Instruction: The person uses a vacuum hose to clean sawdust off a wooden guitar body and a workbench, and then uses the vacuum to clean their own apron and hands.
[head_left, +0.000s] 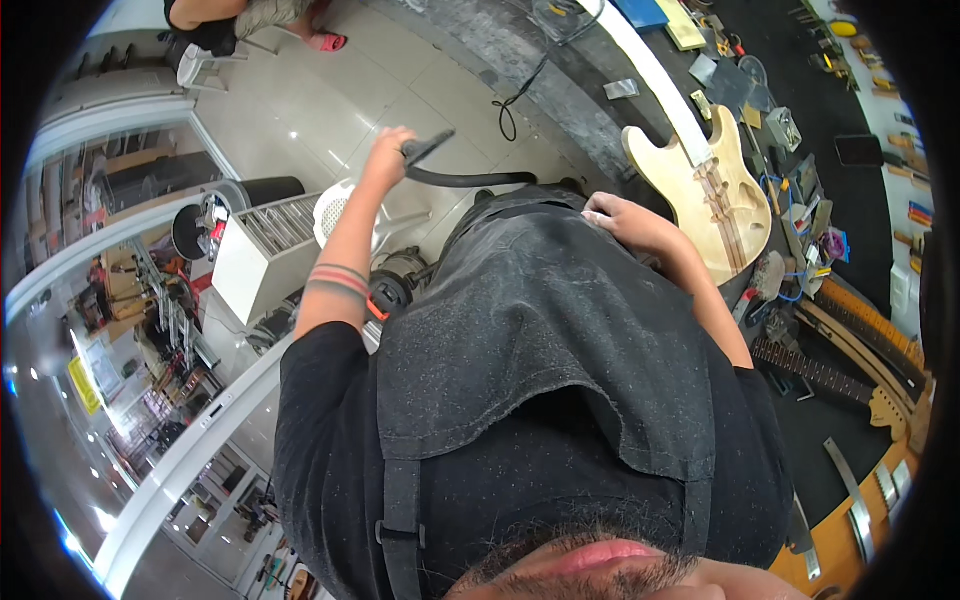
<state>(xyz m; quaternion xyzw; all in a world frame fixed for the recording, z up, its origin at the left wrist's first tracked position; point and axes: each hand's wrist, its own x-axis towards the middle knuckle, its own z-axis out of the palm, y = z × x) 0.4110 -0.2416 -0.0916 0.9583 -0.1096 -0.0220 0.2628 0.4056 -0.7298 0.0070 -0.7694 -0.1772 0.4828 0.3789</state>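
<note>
My left hand (390, 154) is out to the left, closed around the black nozzle (433, 144) of a vacuum hose. The black hose (472, 180) runs from it to the right, towards the front of my dusty dark apron (525, 300). My right hand (611, 217), pale with dust, lies against the apron's right side with its fingers curled; whether they grip the cloth is unclear. Just right of that hand, an unfinished wooden electric guitar body (694, 195) rests on the bench. It has routed hollows and darker stripes down its middle. A long white strip (660, 75) extends from it.
Tools and small parts crowd the dark bench (817, 405), with a guitar neck (814, 367) and a phone (859, 151). A looped cable (517, 97) hangs over the bench edge. Leftward stand a white plastic stool (334, 210), a white cabinet (259, 262) and a machine (394, 285). A person (247, 19) sits further off.
</note>
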